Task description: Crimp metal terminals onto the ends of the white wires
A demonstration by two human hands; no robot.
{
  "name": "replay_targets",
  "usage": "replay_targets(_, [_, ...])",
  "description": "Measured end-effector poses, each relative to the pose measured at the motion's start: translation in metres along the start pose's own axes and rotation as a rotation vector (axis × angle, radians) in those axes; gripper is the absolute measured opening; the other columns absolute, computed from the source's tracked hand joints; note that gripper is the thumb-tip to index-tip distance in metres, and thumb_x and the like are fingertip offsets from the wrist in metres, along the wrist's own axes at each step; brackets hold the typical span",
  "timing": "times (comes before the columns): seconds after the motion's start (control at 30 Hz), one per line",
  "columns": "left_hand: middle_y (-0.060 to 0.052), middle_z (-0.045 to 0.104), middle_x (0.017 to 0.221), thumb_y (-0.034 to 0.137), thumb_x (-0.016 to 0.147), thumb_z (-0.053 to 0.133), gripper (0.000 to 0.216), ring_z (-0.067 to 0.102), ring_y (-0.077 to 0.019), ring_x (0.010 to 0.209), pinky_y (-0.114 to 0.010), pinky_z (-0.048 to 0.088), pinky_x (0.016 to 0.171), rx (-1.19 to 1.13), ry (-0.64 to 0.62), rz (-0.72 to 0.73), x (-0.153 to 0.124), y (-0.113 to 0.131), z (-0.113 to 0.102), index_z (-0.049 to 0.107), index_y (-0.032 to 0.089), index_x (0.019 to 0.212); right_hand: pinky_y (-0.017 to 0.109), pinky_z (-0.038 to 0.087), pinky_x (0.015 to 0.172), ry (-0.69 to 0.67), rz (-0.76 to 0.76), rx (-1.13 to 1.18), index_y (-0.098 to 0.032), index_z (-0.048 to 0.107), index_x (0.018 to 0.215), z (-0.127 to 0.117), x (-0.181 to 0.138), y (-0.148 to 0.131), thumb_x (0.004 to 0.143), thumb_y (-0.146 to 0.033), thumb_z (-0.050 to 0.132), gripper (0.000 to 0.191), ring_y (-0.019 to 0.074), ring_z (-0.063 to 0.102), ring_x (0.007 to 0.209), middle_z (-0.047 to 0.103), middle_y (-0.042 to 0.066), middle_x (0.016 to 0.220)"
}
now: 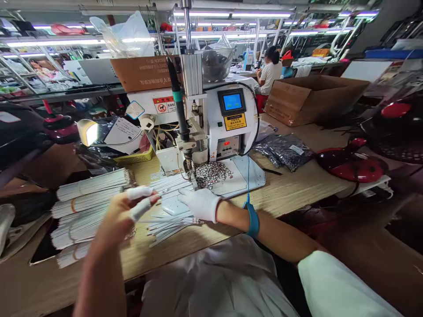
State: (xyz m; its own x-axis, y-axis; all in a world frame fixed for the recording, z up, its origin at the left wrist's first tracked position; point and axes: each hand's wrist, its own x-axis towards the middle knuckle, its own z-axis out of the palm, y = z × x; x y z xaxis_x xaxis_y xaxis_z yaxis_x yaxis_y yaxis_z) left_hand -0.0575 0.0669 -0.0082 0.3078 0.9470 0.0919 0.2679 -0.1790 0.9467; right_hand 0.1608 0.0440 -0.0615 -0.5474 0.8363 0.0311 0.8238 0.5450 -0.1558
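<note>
- White coat sleeve nearest, forearm reaching over wooden workbench
- Bare left hand, white-wrapped fingers raised and curled, pinching or not: cannot tell
- Right hand in white knit glove, fingers pressed together, lying on loose flat white cables
- Banded white cable bundles stacked left look finished; loose cables not bundled, just before white benchtop machine
</note>
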Motion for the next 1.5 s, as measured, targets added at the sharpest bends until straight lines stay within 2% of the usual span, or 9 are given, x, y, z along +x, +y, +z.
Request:
replay_targets(0.17, [0.000,0.052,0.062,0.038,0.068,0.066,0.026,0.043,-0.0095,0.055,-0.021,0.033,0.048,-0.140,0.145,0.012,0.008,-0.013,0.038,0.062,0.014,0.075,0.029,0.045,0.067,0.083,0.040,0.091,-0.021,0.058,0.109,-0.006,-0.001,0.000,0.088,-0.022,0.039,0.028,0.0194,0.060,0.085,0.060,0.008,0.108])
replay_targets(0.37, [0.004,0.040,0.058,0.031,0.071,0.066,0.019,0.031,-0.0037,0.047,-0.018,0.022,0.044,-0.424,0.344,0.156,0.006,0.016,0.035,0.061,0.014,0.078,0.028,0.043,0.068,0.117,-0.048,0.328,-0.020,0.067,0.098,-0.009,0.022,-0.021,0.086,-0.037,0.047,0.029,0.0194,0.060,0.081,0.067,0.006,0.089])
replay_targets(0.5, [0.004,0.042,0.060,0.025,0.075,0.064,0.012,0.031,-0.0020,0.046,-0.017,0.022,0.044,-0.554,0.429,0.341,-0.001,0.039,0.027,0.062,0.013,0.077,0.023,0.042,0.066,0.029,-0.128,0.542,-0.018,0.070,0.093,-0.012,0.033,-0.034,0.084,-0.027,0.050,0.023,0.0143,0.060,0.073,0.069,0.003,0.082])
replay_targets(0.73, [0.001,0.050,0.073,0.022,0.074,0.065,0.009,0.034,-0.0011,0.047,-0.016,0.022,0.040,-0.601,0.743,0.584,-0.032,0.045,-0.015,0.060,0.015,0.075,0.030,0.044,0.063,0.083,0.069,0.065,-0.015,0.066,0.094,-0.022,0.033,-0.034,0.086,-0.015,0.041,0.027,0.0236,0.063,0.079,0.067,0.013,0.091])
replay_targets(0.9, [-0.003,0.060,0.077,0.023,0.074,0.063,0.010,0.055,-0.0123,0.072,-0.022,0.043,0.063,-0.008,0.421,0.337,-0.055,-0.007,0.027,0.066,0.016,0.082,0.027,0.044,0.066,0.191,0.047,0.011,-0.017,0.061,0.110,-0.020,-0.003,-0.021,0.086,-0.010,0.040,0.033,0.0195,0.062,0.082,0.064,0.012,0.103])
replay_targets(1.0, [-0.005,0.061,0.083,0.021,0.079,0.054,0.014,0.055,-0.0156,0.077,-0.026,0.044,0.069,0.351,0.112,0.327,-0.060,-0.046,0.072,0.067,0.017,0.085,0.026,0.043,0.076,0.288,0.131,0.139,-0.021,0.066,0.100,-0.025,-0.037,0.015,0.086,-0.020,0.047,0.024,0.0177,0.061,0.088,0.067,0.005,0.098])
replay_targets(1.1, [-0.008,0.061,0.089,0.019,0.079,0.054,0.017,0.052,-0.0193,0.081,-0.032,0.042,0.072,0.695,0.025,0.422,-0.057,-0.070,0.094,0.069,0.020,0.087,0.026,0.043,0.079,0.320,0.278,0.197,-0.020,0.069,0.094,-0.035,-0.062,0.064,0.084,-0.021,0.050,0.022,0.0176,0.061,0.090,0.069,0.004,0.096])
replay_targets(1.27, [-0.006,0.058,0.098,0.006,0.071,0.054,0.028,0.049,-0.0202,0.088,-0.033,0.041,0.076,0.879,-0.177,0.520,-0.023,-0.063,0.072,0.068,0.022,0.088,0.026,0.043,0.075,0.199,0.326,0.200,-0.018,0.071,0.091,-0.041,-0.045,0.109,0.075,-0.020,0.059,0.020,0.0185,0.062,0.087,0.070,0.004,0.093])
replay_targets(1.5, [-0.011,0.053,0.106,0.000,0.063,0.046,0.038,0.047,-0.0235,0.099,-0.034,0.041,0.086,1.122,-0.318,0.383,0.041,-0.032,0.065,0.062,0.012,0.095,0.025,0.042,0.076,0.085,0.343,0.216,-0.012,0.066,0.102,-0.037,0.026,0.099,0.072,-0.015,0.057,0.031,0.0211,0.058,0.094,0.065,0.011,0.104])
